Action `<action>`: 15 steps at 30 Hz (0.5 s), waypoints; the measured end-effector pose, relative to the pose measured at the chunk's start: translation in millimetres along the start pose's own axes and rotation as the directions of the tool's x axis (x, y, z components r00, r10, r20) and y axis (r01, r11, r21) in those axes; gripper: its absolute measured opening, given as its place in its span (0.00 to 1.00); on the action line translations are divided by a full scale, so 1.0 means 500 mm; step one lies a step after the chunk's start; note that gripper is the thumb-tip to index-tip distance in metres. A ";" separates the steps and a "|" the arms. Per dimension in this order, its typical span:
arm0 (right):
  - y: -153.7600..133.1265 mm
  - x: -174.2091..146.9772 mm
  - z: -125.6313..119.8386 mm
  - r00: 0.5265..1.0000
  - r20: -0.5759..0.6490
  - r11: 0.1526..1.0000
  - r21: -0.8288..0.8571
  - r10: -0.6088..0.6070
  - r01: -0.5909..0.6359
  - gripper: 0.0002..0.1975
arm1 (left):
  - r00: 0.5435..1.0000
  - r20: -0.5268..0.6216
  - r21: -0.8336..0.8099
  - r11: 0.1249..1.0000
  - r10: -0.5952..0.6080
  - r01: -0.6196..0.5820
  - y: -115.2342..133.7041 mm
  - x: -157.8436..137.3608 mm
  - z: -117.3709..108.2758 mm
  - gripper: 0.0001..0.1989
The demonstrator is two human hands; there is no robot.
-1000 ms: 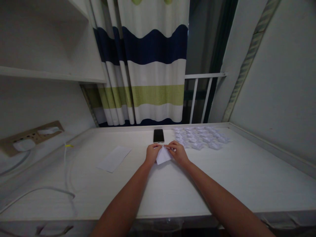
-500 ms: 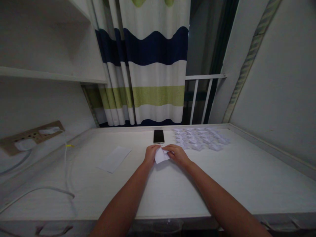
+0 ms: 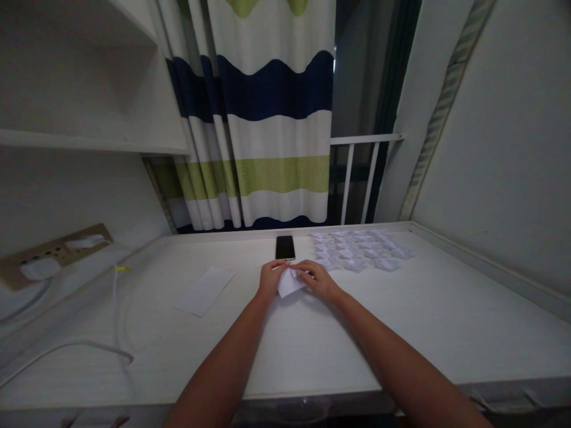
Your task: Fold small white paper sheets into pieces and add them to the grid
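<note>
Between my hands is a partly folded sheet of white paper (image 3: 289,285), held just above the desk or resting on it; I cannot tell which. My left hand (image 3: 270,278) grips its left and upper edge. My right hand (image 3: 319,278) pinches the paper's upper right part, with thumb and fingers meeting near the top. Some of the folds are hidden behind my fingers. Right beyond my hands lies a black phone (image 3: 285,247). Several folded white paper pieces (image 3: 354,263) sit in rows to the right of it.
A flat white sheet of paper (image 3: 205,290) lies on the white desk (image 3: 312,351), left of my hands. White cables (image 3: 84,342) run over the desk's left side from a wall socket panel (image 3: 53,252). A striped curtain (image 3: 281,137) hangs behind, and a shelf (image 3: 93,141) juts out upper left.
The fingers of my right hand have shifted a little on the paper, and its lower edge sits at a slightly different angle. The whole view has turned slightly.
</note>
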State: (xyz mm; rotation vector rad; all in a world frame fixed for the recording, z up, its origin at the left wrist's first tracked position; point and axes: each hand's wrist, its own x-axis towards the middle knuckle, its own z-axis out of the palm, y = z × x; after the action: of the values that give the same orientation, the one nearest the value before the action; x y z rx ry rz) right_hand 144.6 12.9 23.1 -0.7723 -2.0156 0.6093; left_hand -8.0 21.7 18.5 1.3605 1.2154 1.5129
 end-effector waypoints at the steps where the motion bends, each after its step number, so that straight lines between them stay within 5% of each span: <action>1: 0.006 0.002 0.003 0.998 -0.035 0.996 0.067 0.059 -0.056 0.14 | 0.999 0.003 0.045 0.998 0.046 -0.046 0.003 -0.001 0.000 0.10; 8: 0.044 0.010 0.016 0.950 -0.036 0.893 0.352 0.310 -0.279 0.17 | 0.978 0.104 0.196 0.961 0.180 -0.197 0.016 -0.007 0.004 0.06; 15: 0.050 0.012 0.023 0.929 -0.139 0.893 0.354 0.342 -0.276 0.13 | 0.999 0.029 0.016 0.999 0.034 -0.034 0.013 -0.002 0.008 0.18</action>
State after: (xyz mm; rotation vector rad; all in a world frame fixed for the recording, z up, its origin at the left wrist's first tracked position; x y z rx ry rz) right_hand 139.7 32.9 3.9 -0.9165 -1.5632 0.9869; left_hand -3.6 19.6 24.2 1.4160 1.1945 1.5045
